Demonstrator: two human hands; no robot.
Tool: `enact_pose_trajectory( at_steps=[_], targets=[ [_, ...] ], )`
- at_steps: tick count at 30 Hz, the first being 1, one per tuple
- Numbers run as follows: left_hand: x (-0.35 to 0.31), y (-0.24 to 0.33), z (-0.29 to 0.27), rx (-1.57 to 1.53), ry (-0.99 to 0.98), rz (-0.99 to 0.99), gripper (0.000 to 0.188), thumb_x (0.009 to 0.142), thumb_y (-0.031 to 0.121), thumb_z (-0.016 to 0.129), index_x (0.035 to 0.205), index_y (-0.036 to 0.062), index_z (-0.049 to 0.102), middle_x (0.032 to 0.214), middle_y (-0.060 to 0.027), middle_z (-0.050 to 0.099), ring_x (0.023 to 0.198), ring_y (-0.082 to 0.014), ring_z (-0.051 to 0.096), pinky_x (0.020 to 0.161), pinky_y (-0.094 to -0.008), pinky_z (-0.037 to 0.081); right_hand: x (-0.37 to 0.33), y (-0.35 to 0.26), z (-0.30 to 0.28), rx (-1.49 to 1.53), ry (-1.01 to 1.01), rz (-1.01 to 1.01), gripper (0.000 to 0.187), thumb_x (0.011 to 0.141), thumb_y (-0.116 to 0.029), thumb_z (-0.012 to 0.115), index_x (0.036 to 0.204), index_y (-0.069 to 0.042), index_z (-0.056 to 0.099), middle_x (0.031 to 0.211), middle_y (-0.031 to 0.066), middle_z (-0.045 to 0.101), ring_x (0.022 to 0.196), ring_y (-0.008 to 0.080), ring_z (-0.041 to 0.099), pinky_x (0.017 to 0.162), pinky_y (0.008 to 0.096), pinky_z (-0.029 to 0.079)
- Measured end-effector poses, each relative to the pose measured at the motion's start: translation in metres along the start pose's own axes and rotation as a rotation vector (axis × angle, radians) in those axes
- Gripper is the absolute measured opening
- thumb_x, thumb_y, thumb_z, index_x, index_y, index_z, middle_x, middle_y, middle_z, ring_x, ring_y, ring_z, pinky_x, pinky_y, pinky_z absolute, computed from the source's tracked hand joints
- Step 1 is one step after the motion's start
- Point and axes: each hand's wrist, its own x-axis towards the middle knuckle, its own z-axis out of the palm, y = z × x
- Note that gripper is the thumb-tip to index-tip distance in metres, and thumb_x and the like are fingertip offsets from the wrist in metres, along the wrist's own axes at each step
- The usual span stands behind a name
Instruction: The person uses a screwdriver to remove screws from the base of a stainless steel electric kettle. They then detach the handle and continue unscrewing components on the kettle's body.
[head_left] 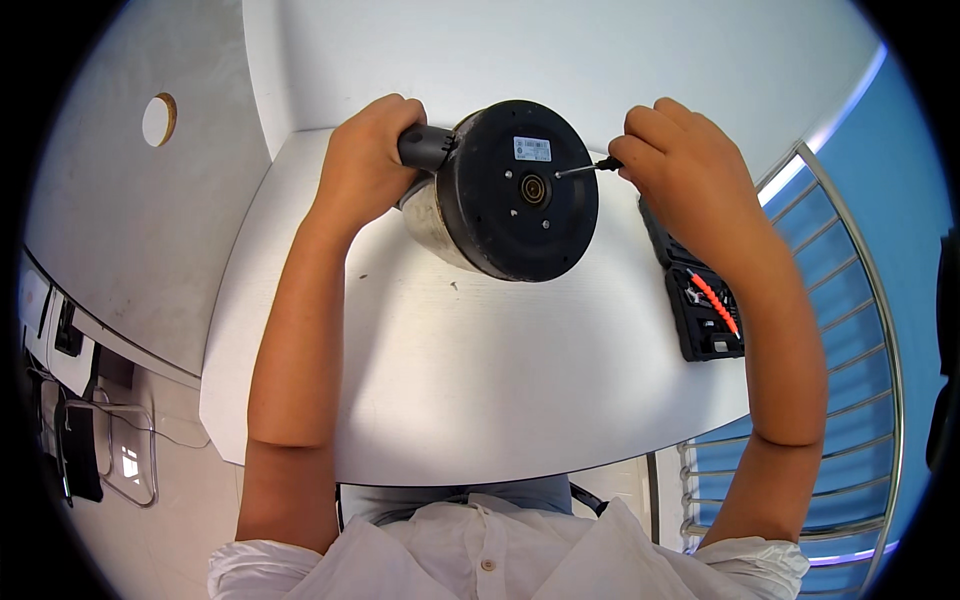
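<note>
An electric kettle (pixel 517 195) is tipped over above the white table, its round black base turned toward me. My left hand (pixel 370 155) is wrapped round the kettle's dark handle. On the base are a pale label, a round connector in the middle and several small screws. In my right hand (pixel 685 160), the fingers are closed on a screwdriver (pixel 588 169) with a black handle and thin metal shaft. Its tip meets the base at a screw right of the connector. The kettle's dirty, light-coloured body shows behind the base.
A black tool case (pixel 690 310) lies open at the table's right, holding an orange flexible shaft (pixel 714 302) and small parts; my right arm partly covers it. Small dark crumbs (pixel 455 285) lie on the white table (pixel 480 400). Metal railing (pixel 890 340) stands beyond the right edge.
</note>
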Motion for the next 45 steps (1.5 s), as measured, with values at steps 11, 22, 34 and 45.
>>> enact_pose_trajectory(
  at_steps=[11, 22, 34, 45],
  targets=[
    [-0.001, 0.006, 0.002, 0.041, 0.010, -0.021, 0.015, 0.067, 0.003, 0.067, 0.078, 0.0066, 0.057, 0.078, -0.0077, 0.058, 0.075, -0.0292, 0.056, 0.066, -0.0370, 0.045, 0.008, -0.001, -0.008, 0.473, -0.368, 0.536, 0.012, 0.083, -0.011, 0.066, 0.080, -0.002, 0.057, 0.076, 0.0114, 0.061, 0.069, 0.0297, 0.058, 0.064, 0.0365, 0.046],
    [-0.002, 0.011, 0.006, 0.032, 0.016, 0.049, 0.017, 0.066, 0.002, 0.067, 0.078, 0.0071, 0.057, 0.078, -0.0074, 0.057, 0.074, -0.0292, 0.056, 0.066, -0.0370, 0.045, -0.018, 0.003, 0.001, 0.088, -0.064, 0.043, 0.006, 0.075, -0.002, 0.065, 0.076, -0.006, 0.061, 0.077, 0.0053, 0.054, 0.079, 0.0230, 0.057, 0.067, 0.0359, 0.049],
    [-0.003, 0.021, 0.007, 0.068, -0.006, 0.090, 0.019, 0.064, 0.002, 0.070, 0.075, 0.0075, 0.056, 0.076, -0.0068, 0.056, 0.072, -0.0285, 0.055, 0.063, -0.0375, 0.044, -0.032, 0.006, 0.015, 0.009, -0.247, 0.277, 0.005, 0.081, -0.012, 0.064, 0.084, -0.008, 0.063, 0.079, 0.0045, 0.058, 0.081, 0.0195, 0.058, 0.063, 0.0350, 0.050],
    [-0.010, 0.038, 0.012, 0.101, 0.017, 0.141, 0.021, 0.063, -0.003, 0.068, 0.074, 0.0069, 0.053, 0.074, -0.0068, 0.054, 0.070, -0.0289, 0.054, 0.060, -0.0381, 0.042, -0.043, 0.000, 0.012, 0.056, -0.174, 0.233, 0.010, 0.077, -0.010, 0.068, 0.079, -0.008, 0.058, 0.078, 0.0041, 0.056, 0.075, 0.0214, 0.060, 0.062, 0.0344, 0.049]
  ],
)
